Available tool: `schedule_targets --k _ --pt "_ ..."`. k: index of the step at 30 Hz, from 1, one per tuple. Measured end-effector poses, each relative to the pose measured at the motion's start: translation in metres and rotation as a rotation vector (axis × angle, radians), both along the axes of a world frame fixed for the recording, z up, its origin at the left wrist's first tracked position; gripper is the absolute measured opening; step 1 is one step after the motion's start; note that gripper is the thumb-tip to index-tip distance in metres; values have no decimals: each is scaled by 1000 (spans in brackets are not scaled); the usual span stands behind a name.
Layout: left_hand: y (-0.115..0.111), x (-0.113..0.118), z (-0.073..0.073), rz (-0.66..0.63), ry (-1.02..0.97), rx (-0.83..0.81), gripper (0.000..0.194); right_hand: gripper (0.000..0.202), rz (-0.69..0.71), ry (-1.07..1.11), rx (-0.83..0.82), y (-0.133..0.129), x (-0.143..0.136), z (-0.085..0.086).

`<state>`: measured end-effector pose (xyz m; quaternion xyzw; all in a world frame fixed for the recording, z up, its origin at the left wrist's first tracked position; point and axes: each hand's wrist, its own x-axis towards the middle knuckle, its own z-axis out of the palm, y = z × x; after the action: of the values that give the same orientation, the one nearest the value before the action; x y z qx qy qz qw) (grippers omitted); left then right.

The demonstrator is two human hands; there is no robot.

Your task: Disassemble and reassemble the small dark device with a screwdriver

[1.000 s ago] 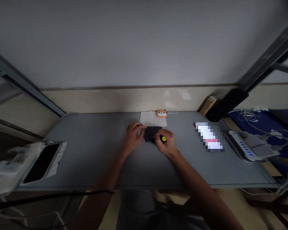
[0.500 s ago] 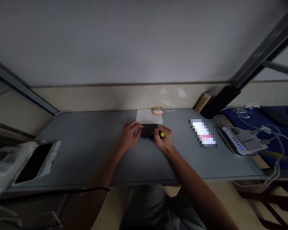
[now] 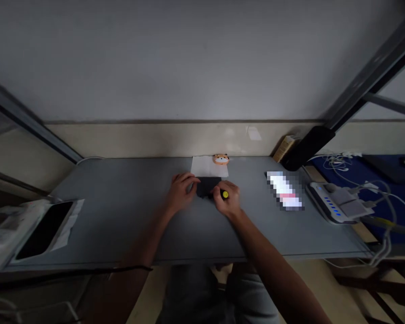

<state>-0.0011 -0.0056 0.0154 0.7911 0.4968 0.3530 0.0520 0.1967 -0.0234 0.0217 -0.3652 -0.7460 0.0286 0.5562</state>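
A flat, dark rectangular object (image 3: 208,184) lies on the grey desk between my hands. My left hand (image 3: 181,191) pinches its left edge between thumb and fingers. My right hand (image 3: 229,198) is closed around a black-handled tool with a round yellow end (image 3: 225,194). That yellow end faces up toward me. The tool's tip, low against the right part of the dark object, is hidden or too small to make out. Just behind the object is a white sheet of paper (image 3: 202,165), and an orange animal-faced case (image 3: 221,159) sits on its far right corner.
A lit, pixelated phone (image 3: 285,191) lies to the right, beside a power strip (image 3: 334,204) with chargers and cables. A black cylinder (image 3: 308,148) and a small box (image 3: 283,148) lean at the back wall. A dark-screened device (image 3: 45,229) rests at the left.
My right hand has turned slightly with the tool, its yellow end shifting a little left and down. My left hand keeps its pinch. The whole view has moved slightly.
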Motion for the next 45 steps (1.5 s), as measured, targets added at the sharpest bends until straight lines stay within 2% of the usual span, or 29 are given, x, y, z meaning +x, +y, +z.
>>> schedule_targets --k 7,13,19,31,40,45 --pt "-2 -3 1 -111 -20 -100 24 34 29 52 -22 -1 4 5" --pt "-3 -6 0 -195 -44 -188 38 32 20 44 -65 -1 2 6" --pt "-1 -9 -4 -210 -54 -201 42 34 31 31 -24 -2 -1 7" --pt "-4 -7 -1 -205 -50 -202 40 33 18 4 -39 -2 -1 4" --pt "-4 -7 -3 -215 -38 -201 41 33 25 52 45 -4 1 14" --pt "-5 -5 -1 -206 -15 -215 42 32 42 43 32 -4 -2 11"
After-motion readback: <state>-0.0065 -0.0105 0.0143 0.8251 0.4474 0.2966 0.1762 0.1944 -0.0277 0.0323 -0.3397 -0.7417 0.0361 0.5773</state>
